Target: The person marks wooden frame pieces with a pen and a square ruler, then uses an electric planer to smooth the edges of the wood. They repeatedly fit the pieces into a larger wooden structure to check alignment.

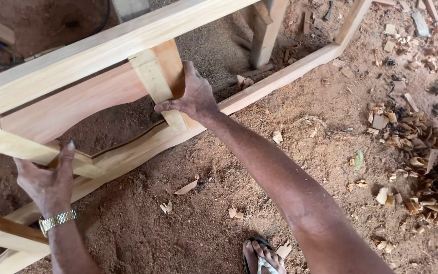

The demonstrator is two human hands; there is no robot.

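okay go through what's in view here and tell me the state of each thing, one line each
Right hand: gripping the right leg.
Left hand: gripping the left leg.
Frame: unfinished, tilted, lower rail on the floor.
Shavings: scattered, piled at right.
Sandal: on a foot.

Before us a frame (102,48) lies tipped across the floor (204,213), its top rail running from lower left to upper right and its bottom rail (280,76) lying on the floor behind our right arm. Our right hand (191,96) wraps a leg (160,81) near the middle of the frame, while our left hand (46,182) holds another leg (31,149) at the left, a watch (57,220) on its wrist. Shavings (422,162) lie heaped at the right, scraps (186,189) between our arms, and our sandalled foot (262,256) stands at the bottom edge.
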